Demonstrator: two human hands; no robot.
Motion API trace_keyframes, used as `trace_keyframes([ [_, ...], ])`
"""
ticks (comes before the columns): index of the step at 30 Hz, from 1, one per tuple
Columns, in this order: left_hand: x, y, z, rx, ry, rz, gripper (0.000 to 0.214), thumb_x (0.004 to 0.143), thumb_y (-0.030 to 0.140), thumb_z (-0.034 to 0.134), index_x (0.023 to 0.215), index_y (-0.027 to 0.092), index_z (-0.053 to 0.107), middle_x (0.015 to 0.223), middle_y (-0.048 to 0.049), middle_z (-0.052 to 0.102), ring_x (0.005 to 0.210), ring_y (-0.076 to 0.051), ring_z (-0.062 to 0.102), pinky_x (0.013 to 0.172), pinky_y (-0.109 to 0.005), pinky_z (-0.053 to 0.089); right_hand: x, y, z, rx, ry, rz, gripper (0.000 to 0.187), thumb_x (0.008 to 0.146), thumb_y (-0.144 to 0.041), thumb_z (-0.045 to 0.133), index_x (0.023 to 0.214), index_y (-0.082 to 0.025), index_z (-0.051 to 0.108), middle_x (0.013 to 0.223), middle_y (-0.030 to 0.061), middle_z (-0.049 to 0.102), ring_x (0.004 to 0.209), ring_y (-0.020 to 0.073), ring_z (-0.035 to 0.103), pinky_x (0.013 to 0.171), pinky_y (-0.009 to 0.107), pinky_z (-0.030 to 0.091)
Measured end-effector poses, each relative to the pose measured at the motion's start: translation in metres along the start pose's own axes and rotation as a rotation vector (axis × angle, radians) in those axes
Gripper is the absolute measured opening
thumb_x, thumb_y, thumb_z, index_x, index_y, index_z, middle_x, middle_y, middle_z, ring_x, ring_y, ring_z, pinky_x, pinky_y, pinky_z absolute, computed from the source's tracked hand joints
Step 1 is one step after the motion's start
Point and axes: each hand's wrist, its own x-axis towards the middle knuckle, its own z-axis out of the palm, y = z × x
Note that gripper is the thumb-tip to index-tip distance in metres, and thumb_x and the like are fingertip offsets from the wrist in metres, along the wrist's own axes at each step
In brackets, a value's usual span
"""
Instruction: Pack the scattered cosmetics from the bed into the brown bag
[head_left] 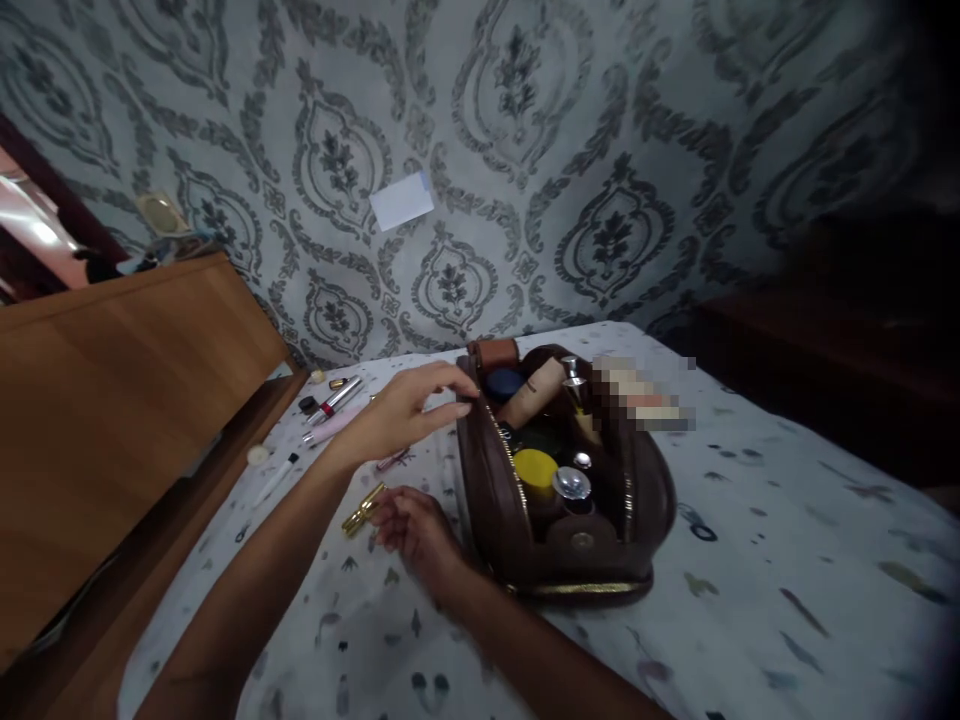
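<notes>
A dark brown toiletry bag (491,500) stands unzipped on the patterned white cloth. My left hand (409,410) reaches to its far left rim, with thumb and fingers closed about the edge. In front of the bag's left side, my right hand (420,535) pinches a slim gold tube (364,509), perhaps a lipstick, at one end. Inside the bag I see a yellow round lid (535,467), a clear faceted stopper (571,484), a beige tube (532,393), a gold-and-silver bottle (575,385) and a dark blue round item (505,384).
Left of my hands lie a silver tube with a red band (335,400), a pink tube (326,430), a white pen-like stick (276,478) and a small black pot (308,405). A wooden panel (142,400) borders the left side; a patterned wall (495,200) rises behind.
</notes>
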Motion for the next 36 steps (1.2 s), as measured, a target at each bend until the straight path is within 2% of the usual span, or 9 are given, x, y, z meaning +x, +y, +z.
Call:
trace_keyframes([
  [6, -0.075, -0.066, -0.007, 0.020, 0.049, -0.356, 0.022, 0.090, 0.034, 0.052, 0.102, 0.018, 0.062, 0.106, -0.0060, 0.068, 0.099, -0.019, 0.061, 0.087, -0.030, 0.048, -0.005, -0.004, 0.002, -0.009, -0.003, -0.004, 0.028, 0.062, -0.034, 0.077, 0.080, -0.014, 0.071, 0.063, 0.0026, 0.071, 0.050, 0.0118, 0.060, 0.052, 0.023, 0.042],
  [10, -0.132, -0.101, -0.004, 0.227, 0.139, -0.568, 0.023, 0.090, 0.034, 0.050, 0.104, 0.019, 0.061, 0.109, -0.0081, 0.066, 0.103, -0.022, 0.060, 0.093, -0.036, 0.047, -0.005, -0.005, 0.003, -0.024, -0.001, -0.001, 0.031, 0.061, -0.038, 0.080, 0.079, -0.014, 0.071, 0.062, 0.0025, 0.070, 0.051, 0.0122, 0.060, 0.052, 0.023, 0.042],
  [12, -0.157, -0.110, 0.000, 0.362, 0.164, -0.673, 0.028, 0.090, 0.036, 0.051, 0.111, 0.021, 0.058, 0.116, -0.0093, 0.063, 0.111, -0.025, 0.057, 0.098, -0.039, 0.044, -0.005, -0.005, 0.003, -0.034, 0.002, 0.001, 0.034, 0.060, -0.040, 0.081, 0.079, -0.014, 0.071, 0.063, 0.0026, 0.070, 0.051, 0.0123, 0.061, 0.052, 0.022, 0.041],
  [15, -0.187, -0.115, 0.007, 0.439, 0.132, -0.857, 0.046, 0.086, 0.045, 0.056, 0.125, 0.023, 0.049, 0.123, -0.0097, 0.058, 0.116, -0.027, 0.055, 0.098, -0.039, 0.044, -0.004, -0.005, 0.003, -0.050, 0.004, 0.005, 0.035, 0.061, -0.041, 0.082, 0.081, -0.014, 0.072, 0.064, 0.0031, 0.070, 0.053, 0.0122, 0.061, 0.053, 0.022, 0.040],
  [19, -0.207, -0.113, 0.018, 0.448, 0.046, -1.049, 0.061, 0.080, 0.049, 0.061, 0.131, 0.022, 0.043, 0.124, -0.0110, 0.057, 0.115, -0.030, 0.056, 0.094, -0.038, 0.044, -0.004, -0.004, 0.002, -0.067, 0.015, 0.000, 0.036, 0.062, -0.041, 0.082, 0.082, -0.014, 0.072, 0.066, 0.0039, 0.071, 0.055, 0.0123, 0.060, 0.054, 0.023, 0.040],
  [22, -0.210, -0.110, 0.024, 0.429, 0.008, -1.089, 0.056, 0.081, 0.048, 0.059, 0.128, 0.021, 0.044, 0.121, -0.0113, 0.059, 0.113, -0.030, 0.057, 0.090, -0.038, 0.044, -0.004, -0.004, 0.002, -0.073, 0.031, 0.002, 0.035, 0.063, -0.041, 0.082, 0.083, -0.013, 0.072, 0.066, 0.0048, 0.071, 0.055, 0.0130, 0.060, 0.054, 0.024, 0.040],
  [27, -0.207, -0.102, 0.027, 0.380, 0.050, -1.088, 0.040, 0.084, 0.038, 0.054, 0.120, 0.022, 0.049, 0.119, -0.0096, 0.060, 0.114, -0.028, 0.055, 0.092, -0.037, 0.042, -0.003, -0.005, 0.002, -0.079, 0.042, 0.017, 0.035, 0.062, -0.041, 0.083, 0.083, -0.014, 0.074, 0.067, 0.0058, 0.071, 0.056, 0.0138, 0.060, 0.055, 0.025, 0.041],
  [31, -0.207, -0.101, 0.029, 0.316, 0.090, -1.048, 0.040, 0.083, 0.037, 0.055, 0.121, 0.023, 0.051, 0.119, -0.0078, 0.062, 0.112, -0.026, 0.057, 0.092, -0.035, 0.043, -0.003, -0.007, 0.003, -0.076, 0.041, 0.033, 0.035, 0.060, -0.040, 0.085, 0.081, -0.014, 0.074, 0.066, 0.0055, 0.071, 0.055, 0.0136, 0.059, 0.055, 0.026, 0.041],
  [36, -0.216, -0.121, 0.028, 0.241, 0.163, -0.938, 0.041, 0.085, 0.047, 0.055, 0.120, 0.025, 0.055, 0.107, -0.0033, 0.066, 0.101, -0.022, 0.061, 0.086, -0.031, 0.048, -0.004, -0.007, 0.004, -0.074, 0.072, 0.040, 0.036, 0.057, -0.041, 0.087, 0.079, -0.014, 0.076, 0.066, 0.0058, 0.070, 0.056, 0.0141, 0.058, 0.054, 0.026, 0.041],
])
